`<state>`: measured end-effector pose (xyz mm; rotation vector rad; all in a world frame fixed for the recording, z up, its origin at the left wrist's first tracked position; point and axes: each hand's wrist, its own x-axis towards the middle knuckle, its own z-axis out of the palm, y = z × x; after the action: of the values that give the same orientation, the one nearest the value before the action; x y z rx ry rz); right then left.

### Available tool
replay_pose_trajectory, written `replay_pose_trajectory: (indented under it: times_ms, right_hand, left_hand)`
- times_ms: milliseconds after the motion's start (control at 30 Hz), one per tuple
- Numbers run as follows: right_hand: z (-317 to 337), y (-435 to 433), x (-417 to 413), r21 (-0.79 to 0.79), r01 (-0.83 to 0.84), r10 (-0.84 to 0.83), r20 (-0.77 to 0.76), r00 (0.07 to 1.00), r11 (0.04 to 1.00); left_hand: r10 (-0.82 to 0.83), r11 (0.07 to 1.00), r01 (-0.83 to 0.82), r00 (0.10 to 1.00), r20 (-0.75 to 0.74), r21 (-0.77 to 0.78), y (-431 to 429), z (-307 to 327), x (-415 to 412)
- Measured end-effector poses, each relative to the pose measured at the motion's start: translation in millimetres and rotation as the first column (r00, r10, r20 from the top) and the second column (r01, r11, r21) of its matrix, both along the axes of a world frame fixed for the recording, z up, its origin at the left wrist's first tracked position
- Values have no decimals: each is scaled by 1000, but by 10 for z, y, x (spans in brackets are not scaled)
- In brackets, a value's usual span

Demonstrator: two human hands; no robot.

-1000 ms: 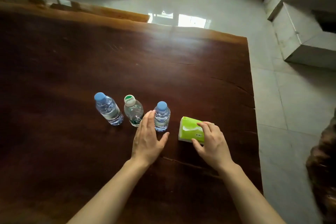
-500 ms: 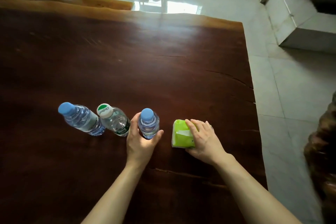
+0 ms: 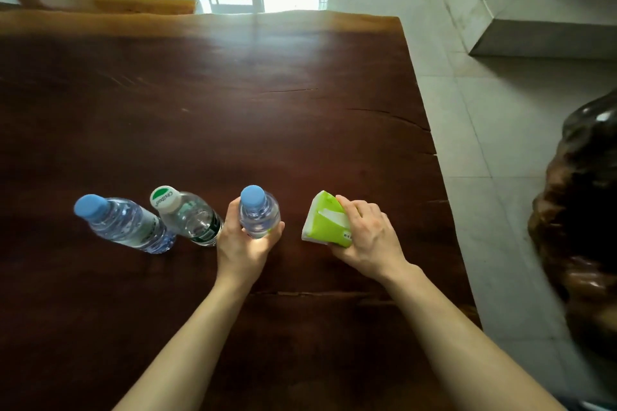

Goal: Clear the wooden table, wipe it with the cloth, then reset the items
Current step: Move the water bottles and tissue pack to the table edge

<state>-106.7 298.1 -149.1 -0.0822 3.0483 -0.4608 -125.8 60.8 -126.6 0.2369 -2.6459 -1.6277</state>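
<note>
— Where do we stand with clearing the tabletop [image 3: 233, 93]?

— Barely begun, we'd say. Going from the left: the blue-capped bottle [image 3: 123, 223] and the white-capped bottle [image 3: 187, 215] beside it both stand on the wood, no hand on either. Next, our left hand [image 3: 245, 243] has its fingers [image 3: 233, 215] wrapped around the second blue-capped bottle [image 3: 258, 215], closed on its body. Furthest right, our right hand [image 3: 369, 238] grips the green tissue pack [image 3: 325, 220], tilted up on one edge

— And the cloth?

— We can't see one anywhere. So we judge all four items have yet to leave the table, and wiping and resetting are all still ahead
</note>
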Motion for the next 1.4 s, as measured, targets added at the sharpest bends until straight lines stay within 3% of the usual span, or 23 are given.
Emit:
replay_pose_trajectory:
  times_ms: [267,467,700,1000,1400]
  right_hand:
    - [374,25,852,-44,324,-327,-84,941,945]
    - [494,192,1655,-23,570,-568,-139,812,821]
    - [389,387,2458,-28,767,-765,-100,636,641]
    - [-2,555,2831,-31,876,-877,-23,480,481]
    - [-422,605,2791,58,888,-889,89,450,455]
  left_hand:
    - [-221,975,219,974,-54,-41,253,351,101]
    - [-389,921,388,920,-45,-14,631,517,293]
    - [-602,792,600,799,-21,111,1385,548,625]
    - [-757,647,749,654,1,142,2258,237,888]
    - [-817,577,811,573,68,101,2633,-264,958]
